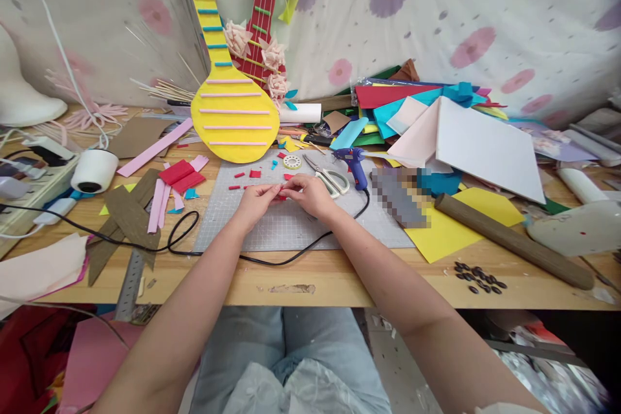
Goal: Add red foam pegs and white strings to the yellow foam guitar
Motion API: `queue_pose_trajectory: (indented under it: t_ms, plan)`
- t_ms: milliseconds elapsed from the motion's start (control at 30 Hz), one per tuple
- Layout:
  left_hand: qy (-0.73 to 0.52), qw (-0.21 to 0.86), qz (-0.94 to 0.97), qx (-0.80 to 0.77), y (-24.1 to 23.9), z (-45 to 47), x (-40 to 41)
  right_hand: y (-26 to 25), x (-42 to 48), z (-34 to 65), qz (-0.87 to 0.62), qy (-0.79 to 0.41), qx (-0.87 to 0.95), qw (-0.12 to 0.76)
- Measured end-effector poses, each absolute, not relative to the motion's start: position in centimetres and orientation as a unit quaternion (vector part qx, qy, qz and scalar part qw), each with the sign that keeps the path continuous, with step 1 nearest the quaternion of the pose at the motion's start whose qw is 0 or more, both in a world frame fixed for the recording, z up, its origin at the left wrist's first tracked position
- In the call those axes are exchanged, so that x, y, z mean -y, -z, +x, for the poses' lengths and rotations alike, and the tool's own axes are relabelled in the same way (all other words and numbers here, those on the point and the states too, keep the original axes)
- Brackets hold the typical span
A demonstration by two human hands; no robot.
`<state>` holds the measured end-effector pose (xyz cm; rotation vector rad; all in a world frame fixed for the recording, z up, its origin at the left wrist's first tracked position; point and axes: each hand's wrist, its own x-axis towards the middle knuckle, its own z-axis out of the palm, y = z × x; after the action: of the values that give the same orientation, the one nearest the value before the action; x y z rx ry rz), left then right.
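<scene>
1. Far left: red folded strips (182, 176) beside pale pink ones, off the left edge of the grey cutting mat (262, 236).
2. Small red bits (234, 187) lie on the mat, just left of and beyond the fingers.
3. Left hand (259, 202): fingertips pinched in, meeting the other hand's.
4. Red piece (280, 196): between both sets of fingertips, above mid-mat. Mostly covered; can't tell its long axis. Neither hand clearly nearer.
5. Right hand (306, 195): fingers bent, narrow grip at the same piece. Can't tell which hand bears it.
6. Scissors (334, 182) just right of and beyond the right hand, so little side room there. Glue gun (356, 167) behind them.
7. Room: bare mat toward the body; black cord (276, 264) runs along its front edge, then the wooden surface (339, 281).
</scene>
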<state>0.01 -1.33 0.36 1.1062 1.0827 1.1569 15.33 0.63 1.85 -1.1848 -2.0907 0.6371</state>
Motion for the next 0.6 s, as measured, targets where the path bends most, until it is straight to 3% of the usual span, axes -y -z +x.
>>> queue_pose_trajectory:
  t_ms: [233,600]
  plan:
    - [-0.486,0.563,0.489,-0.455,-0.4,-0.1,1.4,-1.4,-0.9,15.6,-0.446,-0.282,0.780,0.336]
    - [-0.460,0.332,0.628,-0.532,1.2,-0.1,0.8,-1.9,-0.5,15.1,-0.497,-0.244,0.773,0.309]
